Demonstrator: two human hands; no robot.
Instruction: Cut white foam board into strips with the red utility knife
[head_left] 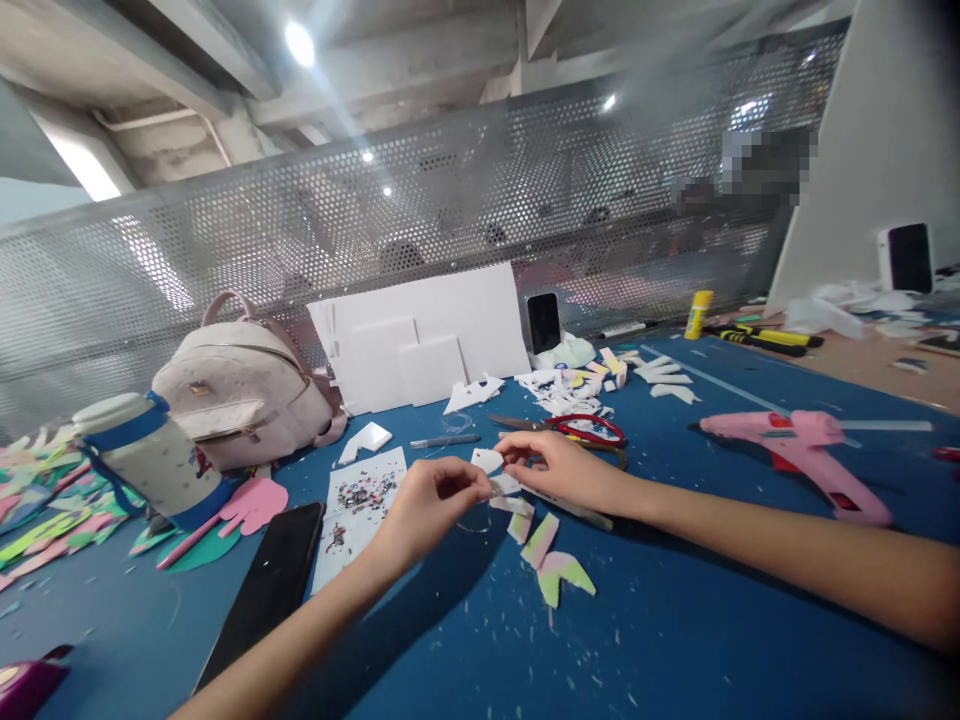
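My left hand (442, 492) is closed in a pinch; what its fingertips hold, if anything, is too small to tell. A thin clear thread loops just below them. My right hand (551, 465) pinches the edge of a small rounded white foam piece (487, 460) with a tiny dark dot. Below the hands, pale foam segments (520, 520) lead in a row to a pink and green tail-shaped piece (559, 572). Behind my right hand lie red-handled scissors (589, 430), partly covered. A craft knife or similar flat tool (574, 512) lies under the right wrist.
A white sheet with sequins (364, 495), a black phone (270, 580) and a bottle (150, 455) stand or lie left, before a backpack (240, 390). A pen (445, 441) and white scraps (562, 393) are behind. Right: a pink glue gun (806, 445) and glue stick (698, 314).
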